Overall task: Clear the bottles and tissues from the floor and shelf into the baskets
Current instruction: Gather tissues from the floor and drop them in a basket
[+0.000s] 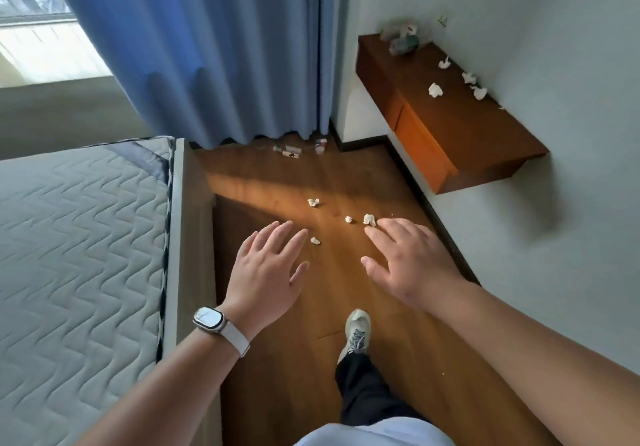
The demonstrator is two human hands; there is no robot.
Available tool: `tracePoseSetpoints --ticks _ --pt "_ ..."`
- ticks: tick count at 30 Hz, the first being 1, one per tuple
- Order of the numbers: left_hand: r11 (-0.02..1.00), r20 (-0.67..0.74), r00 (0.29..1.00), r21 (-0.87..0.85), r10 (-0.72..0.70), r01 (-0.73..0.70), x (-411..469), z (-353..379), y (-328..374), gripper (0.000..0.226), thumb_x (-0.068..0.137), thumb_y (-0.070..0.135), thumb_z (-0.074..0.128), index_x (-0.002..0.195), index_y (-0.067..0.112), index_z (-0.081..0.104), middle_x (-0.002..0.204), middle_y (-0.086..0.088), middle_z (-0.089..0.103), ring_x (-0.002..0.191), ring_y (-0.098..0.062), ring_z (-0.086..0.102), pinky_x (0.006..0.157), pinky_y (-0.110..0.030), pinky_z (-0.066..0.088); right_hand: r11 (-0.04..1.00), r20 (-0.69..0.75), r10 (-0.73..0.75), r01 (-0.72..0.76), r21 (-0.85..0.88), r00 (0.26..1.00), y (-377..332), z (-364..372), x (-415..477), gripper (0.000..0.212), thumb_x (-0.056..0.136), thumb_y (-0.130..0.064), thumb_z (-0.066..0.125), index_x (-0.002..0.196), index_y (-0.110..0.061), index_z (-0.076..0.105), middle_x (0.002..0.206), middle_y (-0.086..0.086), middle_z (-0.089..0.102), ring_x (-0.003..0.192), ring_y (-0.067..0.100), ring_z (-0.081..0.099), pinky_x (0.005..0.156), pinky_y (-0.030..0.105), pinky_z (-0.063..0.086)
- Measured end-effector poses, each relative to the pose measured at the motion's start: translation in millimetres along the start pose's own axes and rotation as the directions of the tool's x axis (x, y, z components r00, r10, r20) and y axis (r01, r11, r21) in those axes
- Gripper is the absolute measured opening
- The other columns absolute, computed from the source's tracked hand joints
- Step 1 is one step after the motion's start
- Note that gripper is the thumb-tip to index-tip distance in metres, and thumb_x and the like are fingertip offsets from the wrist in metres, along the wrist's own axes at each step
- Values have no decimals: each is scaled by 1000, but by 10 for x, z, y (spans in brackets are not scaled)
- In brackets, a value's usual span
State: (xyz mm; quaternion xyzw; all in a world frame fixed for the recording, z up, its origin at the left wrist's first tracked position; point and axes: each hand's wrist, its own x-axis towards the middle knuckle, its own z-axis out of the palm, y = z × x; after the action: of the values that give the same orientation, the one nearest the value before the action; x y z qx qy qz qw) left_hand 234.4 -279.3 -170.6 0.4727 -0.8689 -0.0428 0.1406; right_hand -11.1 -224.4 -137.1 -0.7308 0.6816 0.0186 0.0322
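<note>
Head view looks down on a narrow strip of wooden floor [346, 175] running between a bare quilted mattress [76, 237] on your left and a pale wall on your right. Your left hand [266, 269] and right hand [408, 258] reach forward over the floor, fingers spread and each grip released, holding nothing. Four crumpled tissues [369, 219] lie scattered on the boards just past your fingertips, in a band of sunlight. Farther off, small bottles [289, 152] lie at the foot of the blue curtain [214, 50]. A dark wooden shelf [457, 127] is mounted on the right wall; it carries more tissues and, at its far end, blurred bottles. One shoe [356, 331] stands on the floor below your hands.
</note>
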Motion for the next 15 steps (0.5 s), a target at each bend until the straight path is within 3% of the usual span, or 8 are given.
tracePoseSetpoints --ticks 8,15 --pt "998 50 999 66 17 -20 1410 312 -153 50 93 42 58 139 24 50 143 -4 52 136 -28 44 110 -50 37 997 3 -26 25 75 1000 791 168 1280 55 95 -51 37 139 -20 48 140 6 49 129 23 40 105 39 31" --pt "996 138 990 78 29 -40 2613 596 -184 50 95 45 48 140 24 49 144 -5 52 137 -28 43 109 -52 38 998 49 -35 32 62 998 1634 272 2303 57 95 -54 31 138 -20 49 140 5 49 129 23 41 104 39 34"
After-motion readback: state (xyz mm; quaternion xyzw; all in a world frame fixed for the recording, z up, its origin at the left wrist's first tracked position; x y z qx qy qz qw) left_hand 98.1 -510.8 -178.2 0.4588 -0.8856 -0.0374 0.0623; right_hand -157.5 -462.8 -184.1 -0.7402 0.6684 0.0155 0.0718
